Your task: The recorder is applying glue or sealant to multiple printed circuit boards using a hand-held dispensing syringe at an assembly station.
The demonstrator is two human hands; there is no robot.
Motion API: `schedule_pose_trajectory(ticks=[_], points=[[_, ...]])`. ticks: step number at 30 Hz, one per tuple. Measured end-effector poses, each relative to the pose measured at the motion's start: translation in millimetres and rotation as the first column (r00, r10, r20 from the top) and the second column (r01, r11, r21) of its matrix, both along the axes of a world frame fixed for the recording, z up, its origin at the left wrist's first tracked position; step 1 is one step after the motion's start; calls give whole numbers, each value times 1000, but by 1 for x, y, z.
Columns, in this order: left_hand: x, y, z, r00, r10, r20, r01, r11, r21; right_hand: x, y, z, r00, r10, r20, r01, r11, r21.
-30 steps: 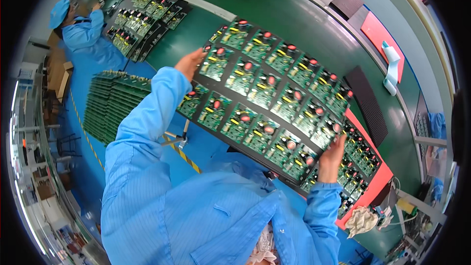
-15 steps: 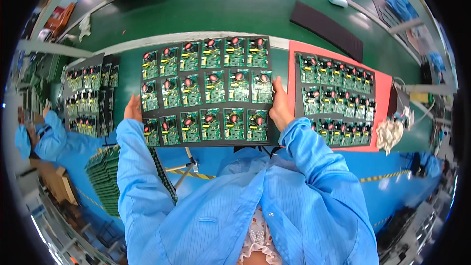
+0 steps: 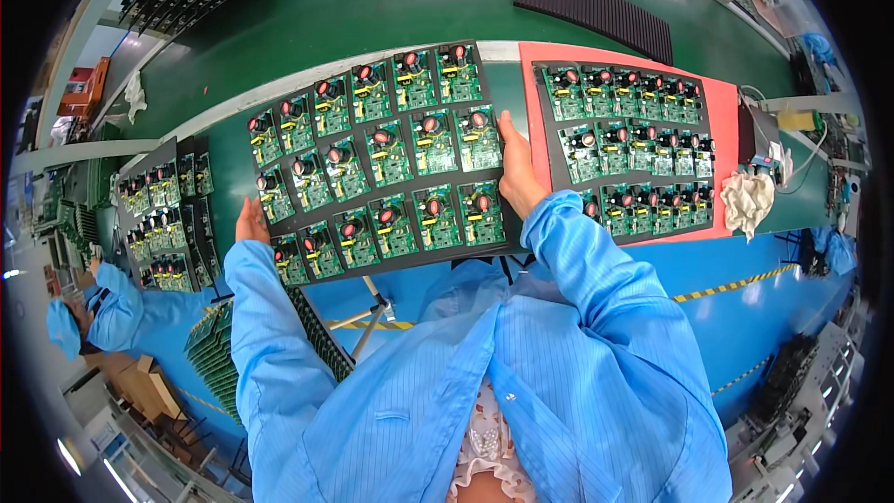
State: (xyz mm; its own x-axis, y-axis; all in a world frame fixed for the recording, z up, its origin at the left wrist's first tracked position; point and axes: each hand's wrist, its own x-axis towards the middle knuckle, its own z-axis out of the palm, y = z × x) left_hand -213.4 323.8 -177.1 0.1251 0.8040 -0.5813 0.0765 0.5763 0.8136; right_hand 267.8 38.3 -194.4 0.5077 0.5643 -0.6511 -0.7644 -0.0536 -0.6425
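Between my two hands is a black tray [image 3: 365, 202] that bears three rows of green circuit boards [image 3: 387, 151], each with a red-topped round part. My left hand [image 3: 251, 223] grips the tray's left edge near the lower corner. At the right edge my right hand [image 3: 520, 170] holds on, thumb uppermost; the fingers beneath are hidden. The tray tilts, its right side farther from me than its left. Just to the right, a second black tray [image 3: 602, 115] of similar circuit boards lies on a red mat [image 3: 724, 112].
More board-filled trays [image 3: 166, 214] stand at the left. A ribbed black panel [image 3: 596, 11] lies at the back of the green bench [image 3: 372, 0]. A crumpled white cloth [image 3: 747, 203] sits right of the mat. Another person in blue [image 3: 121, 307] is at the far left.
The tray in my hands has turned slightly counterclockwise, its right end moving away from me. The whole view has also shifted a little.
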Motion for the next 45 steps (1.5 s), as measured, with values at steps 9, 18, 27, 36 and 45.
schedule_pose_trajectory(ticks=[9, 18, 27, 36, 45], points=[[-1, -15, 36, 839, 348, -418, -291, 937, 195, 11, -44, 31, 890, 86, 447, -104, 995, 14], [244, -256, 106, 890, 405, -212, -19, 497, 867, 125, -204, 92, 905, 259, 338, -319, 938, 133], [435, -478, 83, 946, -213, -246, 322, 720, 615, 409, -359, 88, 626, -339, 702, 243, 940, 238], [531, -524, 109, 889, -440, -130, 446, 763, 468, 680, -424, 45, 291, -267, 919, 769, 637, -58], [605, -529, 90, 860, -511, -12, 492, 821, 289, 731, -401, 58, 188, -58, 981, 775, 622, -112]])
